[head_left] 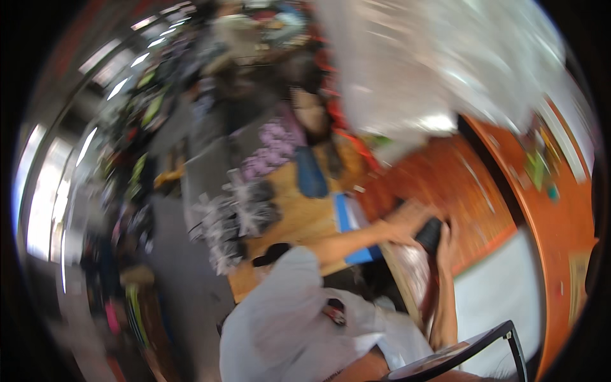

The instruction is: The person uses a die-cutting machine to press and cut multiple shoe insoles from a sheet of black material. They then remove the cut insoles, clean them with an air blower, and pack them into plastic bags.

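Between my two hands sits a small dark, ribbed object (429, 236), blurred, and its kind cannot be made out. From its left side my left hand (410, 223) closes on it, with the arm stretched out from a light sleeve. My right hand (447, 247) presses against its right side, fingers pointing away from me. Both hands are at the near edge of the reddish-brown wooden tabletop (439, 178). Below them lies a shiny, pale pinkish plastic wrap (410, 264).
Clear plastic sheeting (433, 63) hangs over the far side. Bundles of dark items with pale ties (232, 219) and a purple patterned piece (273, 149) lie left, near a blue item (310, 172). An orange wooden ledge (525, 204) runs along the right.
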Demonstrator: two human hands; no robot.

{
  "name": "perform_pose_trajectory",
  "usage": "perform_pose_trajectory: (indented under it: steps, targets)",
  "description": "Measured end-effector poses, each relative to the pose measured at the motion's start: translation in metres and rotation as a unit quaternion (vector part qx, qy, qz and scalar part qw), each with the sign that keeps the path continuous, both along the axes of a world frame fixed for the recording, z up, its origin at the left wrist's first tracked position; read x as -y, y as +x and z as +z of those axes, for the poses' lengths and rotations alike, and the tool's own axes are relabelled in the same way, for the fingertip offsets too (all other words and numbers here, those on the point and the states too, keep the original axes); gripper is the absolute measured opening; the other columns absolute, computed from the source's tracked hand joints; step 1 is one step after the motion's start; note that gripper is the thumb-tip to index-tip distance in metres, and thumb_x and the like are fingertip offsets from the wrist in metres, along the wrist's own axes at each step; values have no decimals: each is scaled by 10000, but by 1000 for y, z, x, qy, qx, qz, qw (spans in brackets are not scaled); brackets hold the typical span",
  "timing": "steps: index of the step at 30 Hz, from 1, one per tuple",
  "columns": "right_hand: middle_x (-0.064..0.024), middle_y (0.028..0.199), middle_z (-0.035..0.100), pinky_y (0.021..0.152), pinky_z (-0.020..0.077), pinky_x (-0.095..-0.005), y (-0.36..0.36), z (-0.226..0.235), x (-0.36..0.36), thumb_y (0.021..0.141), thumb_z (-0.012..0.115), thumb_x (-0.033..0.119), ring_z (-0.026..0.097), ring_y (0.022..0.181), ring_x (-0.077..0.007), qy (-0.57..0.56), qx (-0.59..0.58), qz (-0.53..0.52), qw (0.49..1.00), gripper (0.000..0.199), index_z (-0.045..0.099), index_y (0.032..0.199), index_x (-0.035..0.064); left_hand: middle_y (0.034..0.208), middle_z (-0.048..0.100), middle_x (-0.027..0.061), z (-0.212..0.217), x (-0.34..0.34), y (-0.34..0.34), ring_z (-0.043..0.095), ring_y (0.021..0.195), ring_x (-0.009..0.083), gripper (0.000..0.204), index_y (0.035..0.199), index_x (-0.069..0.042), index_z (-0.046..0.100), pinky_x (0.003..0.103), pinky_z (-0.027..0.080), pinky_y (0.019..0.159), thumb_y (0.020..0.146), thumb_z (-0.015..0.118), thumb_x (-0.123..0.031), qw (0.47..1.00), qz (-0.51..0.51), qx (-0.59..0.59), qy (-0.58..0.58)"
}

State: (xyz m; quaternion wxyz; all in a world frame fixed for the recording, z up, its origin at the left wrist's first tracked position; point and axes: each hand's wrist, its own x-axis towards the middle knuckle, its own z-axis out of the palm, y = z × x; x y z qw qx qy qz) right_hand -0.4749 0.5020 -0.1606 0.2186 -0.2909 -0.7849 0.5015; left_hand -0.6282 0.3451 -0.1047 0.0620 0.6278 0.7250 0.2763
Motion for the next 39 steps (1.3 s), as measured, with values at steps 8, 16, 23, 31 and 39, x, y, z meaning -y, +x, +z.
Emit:
perform_pose_trajectory:
  steps: [8, 16, 23, 31, 39]
  targets:
    - [-312, 1575, 412, 1244, 254, -498, -3, 1, -7, 1100, 500, 385, 371, 1476, -438, 114, 15, 45, 992, 639, 419, 1518, -92, 1467, 453, 336, -23, -6, 10, 424, 1401, 472, 1264, 1524, 138, 318, 553, 277, 1218, 597, 904, -490, 995, 25, 66, -72]
    - [-316, 1628, 328, 1259, 221, -534, -6, -6, -13, 1087, 485, 464, 303, 1513, -464, 190, 72, 101, 974, 741, 339, 1569, -79, 1612, 327, 331, -36, 10, 36, 262, 1551, 445, 1327, 1581, 134, 208, 557, 130, 1301, 678, 847, -600, 993, 94, 33, -56]
    - [-311, 1659, 271, 1271, 179, -541, -8, 8, -26, 1087, 450, 499, 250, 1541, -465, 212, 141, 143, 956, 770, 296, 1599, -56, 1616, 325, 322, -41, 3, 28, 259, 1556, 428, 1339, 1582, 139, 197, 556, 116, 1305, 655, 874, -551, 994, 85, 45, -56]
    - [-303, 1668, 254, 1283, 161, -549, -2, 13, -21, 1076, 395, 583, 223, 1555, -464, 239, 208, 158, 935, 844, 245, 1618, -46, 1611, 310, 355, -45, 0, 33, 253, 1552, 456, 1402, 1566, 169, 188, 559, 92, 1308, 570, 908, -508, 994, 108, 30, -12]
    - [-323, 1631, 332, 1279, 160, -536, 2, 23, -18, 1101, 418, 498, 248, 1543, -473, 138, 157, 158, 965, 752, 322, 1583, -70, 1385, 526, 350, -31, -4, 21, 475, 1375, 465, 1270, 1450, 200, 366, 533, 240, 1258, 559, 922, -515, 994, 77, 42, -71]
